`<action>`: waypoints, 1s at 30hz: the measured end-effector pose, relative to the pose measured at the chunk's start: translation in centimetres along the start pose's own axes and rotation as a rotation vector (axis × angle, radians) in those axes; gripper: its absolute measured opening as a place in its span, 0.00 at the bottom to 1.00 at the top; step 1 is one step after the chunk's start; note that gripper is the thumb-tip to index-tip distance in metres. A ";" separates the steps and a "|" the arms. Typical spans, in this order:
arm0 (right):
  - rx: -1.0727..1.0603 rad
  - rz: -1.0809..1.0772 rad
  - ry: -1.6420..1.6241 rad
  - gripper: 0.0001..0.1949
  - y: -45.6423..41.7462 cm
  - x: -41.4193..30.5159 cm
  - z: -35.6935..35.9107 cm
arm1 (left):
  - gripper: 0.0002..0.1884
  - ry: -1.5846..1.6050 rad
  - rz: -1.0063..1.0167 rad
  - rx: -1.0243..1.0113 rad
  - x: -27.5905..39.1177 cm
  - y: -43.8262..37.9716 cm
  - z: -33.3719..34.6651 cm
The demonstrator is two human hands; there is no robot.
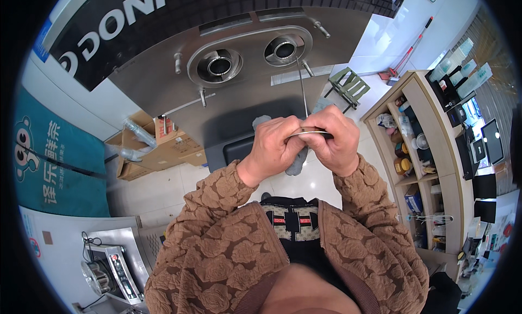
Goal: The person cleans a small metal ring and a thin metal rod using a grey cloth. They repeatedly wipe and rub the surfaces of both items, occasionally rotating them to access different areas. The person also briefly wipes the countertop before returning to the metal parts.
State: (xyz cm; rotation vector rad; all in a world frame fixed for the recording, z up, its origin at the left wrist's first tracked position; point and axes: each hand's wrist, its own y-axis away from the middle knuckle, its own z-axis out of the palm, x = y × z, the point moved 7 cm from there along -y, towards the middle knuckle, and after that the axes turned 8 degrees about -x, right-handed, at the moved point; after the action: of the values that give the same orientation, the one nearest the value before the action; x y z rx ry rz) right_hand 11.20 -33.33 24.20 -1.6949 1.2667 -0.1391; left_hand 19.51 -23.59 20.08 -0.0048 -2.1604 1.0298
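Note:
Before my chest, my left hand (269,147) and my right hand (336,140) pinch a thin, curved metal piece (310,131) between thumbs and fingers. It shows nearly edge-on, so its full shape is hidden. A thin metal rod or wire (302,89) runs from just above my hands towards the right round opening (284,49) of a stainless steel machine panel (240,106); its lower end is hidden. The left round opening (219,65) lies beside it, with metal pegs around both. Grey cloth (297,164) shows below and behind my hands; what holds it cannot be told.
A black tray (236,149) lies low behind my left hand. Open cardboard boxes (175,153) stand at left, near a teal cover (61,163). A green folding stool (350,87) and a wooden shelf unit (452,159) are at right. A metal-cased appliance (122,275) is at lower left.

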 end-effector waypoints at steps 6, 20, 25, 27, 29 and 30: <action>-0.022 0.008 0.009 0.12 -3.1 3.8 0.6 | 0.16 0.058 -0.004 0.001 -3.9 -3.0 -0.5; -0.107 -0.069 -0.154 0.11 -3.8 8.2 -0.6 | 0.08 -0.059 -0.141 0.118 -4.8 -4.4 1.7; -0.130 -0.048 -0.141 0.09 -4.9 9.5 -0.3 | 0.10 -0.039 -0.257 0.175 -5.9 -4.6 1.9; -0.158 -0.055 -0.185 0.07 -4.9 9.5 -0.2 | 0.11 -0.009 -0.262 0.230 -6.4 -4.1 2.4; -0.181 -0.070 -0.207 0.06 -4.9 9.4 0.0 | 0.13 0.051 -0.315 0.256 -6.6 -3.4 2.7; -0.185 -0.066 -0.218 0.07 -4.9 9.5 0.3 | 0.14 0.059 -0.329 0.270 -6.5 -3.4 2.6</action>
State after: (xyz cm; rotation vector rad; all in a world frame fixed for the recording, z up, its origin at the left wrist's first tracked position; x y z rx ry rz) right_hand 18.93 -40.72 23.63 -1.8548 1.0877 0.1249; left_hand 23.61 -29.58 17.29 0.4270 -1.8734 1.0997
